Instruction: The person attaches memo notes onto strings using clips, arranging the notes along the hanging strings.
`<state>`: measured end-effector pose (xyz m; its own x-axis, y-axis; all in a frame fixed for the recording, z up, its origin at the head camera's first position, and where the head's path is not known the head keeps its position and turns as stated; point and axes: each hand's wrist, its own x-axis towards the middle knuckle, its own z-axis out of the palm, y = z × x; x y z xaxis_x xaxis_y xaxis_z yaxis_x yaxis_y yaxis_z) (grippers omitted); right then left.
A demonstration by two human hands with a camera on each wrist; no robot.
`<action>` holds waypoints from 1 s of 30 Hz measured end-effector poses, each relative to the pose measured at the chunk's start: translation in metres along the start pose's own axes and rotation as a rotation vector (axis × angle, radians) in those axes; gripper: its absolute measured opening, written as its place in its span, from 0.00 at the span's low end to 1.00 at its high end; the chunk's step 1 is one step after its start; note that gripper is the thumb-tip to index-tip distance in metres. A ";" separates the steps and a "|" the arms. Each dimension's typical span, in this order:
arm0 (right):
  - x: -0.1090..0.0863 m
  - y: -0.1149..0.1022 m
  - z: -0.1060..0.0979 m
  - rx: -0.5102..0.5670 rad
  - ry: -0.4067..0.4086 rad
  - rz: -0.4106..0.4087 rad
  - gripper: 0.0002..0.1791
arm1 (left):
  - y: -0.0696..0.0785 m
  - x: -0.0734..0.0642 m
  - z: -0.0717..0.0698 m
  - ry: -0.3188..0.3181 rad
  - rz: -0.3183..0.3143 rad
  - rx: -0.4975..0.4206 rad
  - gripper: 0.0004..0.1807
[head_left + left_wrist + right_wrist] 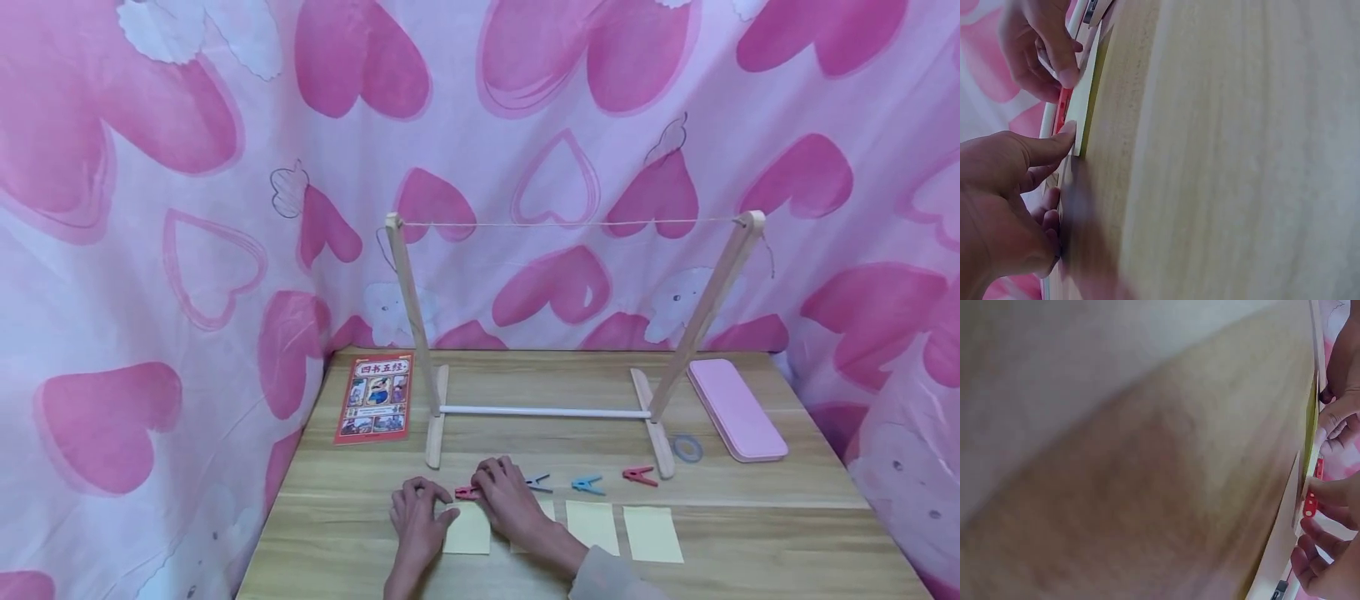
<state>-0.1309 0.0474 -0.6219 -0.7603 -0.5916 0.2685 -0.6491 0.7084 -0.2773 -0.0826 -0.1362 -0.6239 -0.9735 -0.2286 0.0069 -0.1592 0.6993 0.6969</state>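
Several pale yellow sticky notes lie in a row at the table front; my hands are at the leftmost sticky note (468, 533). My left hand (422, 518) pinches that note's far left corner, its thumb (1060, 140) on the paper and its other fingers bent beside it. From the right, my right hand (512, 504) holds a red clothespin (466, 493) with white dots between thumb and fingers, at the note's far edge. In the right wrist view the clothespin (1310, 505) shows between the fingertips. My right hand and forearm cover much of the second note (546, 510).
A dark clothespin (537, 482), a blue one (588, 484) and another red one (640, 476) lie behind the notes. Beyond stands a wooden frame (705, 308) with a string across its top. A red booklet (373, 398), tape ring (687, 448) and pink case (738, 410) flank it.
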 end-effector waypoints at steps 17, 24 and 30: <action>0.019 0.037 -0.095 0.815 0.237 0.174 0.19 | 0.005 0.016 -0.030 -0.171 0.145 -0.377 0.07; 0.045 0.043 -0.180 0.736 0.298 0.042 0.15 | 0.070 0.040 -0.067 -0.119 0.063 -0.502 0.10; 0.081 0.037 -0.263 0.542 0.464 -0.245 0.17 | 0.122 0.067 -0.105 -0.058 0.160 -0.593 0.09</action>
<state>-0.2100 0.1271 -0.3677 -0.5810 -0.3999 0.7089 -0.8115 0.2173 -0.5425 -0.1501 -0.1373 -0.4634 -0.9878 -0.1027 0.1167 0.0915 0.2224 0.9707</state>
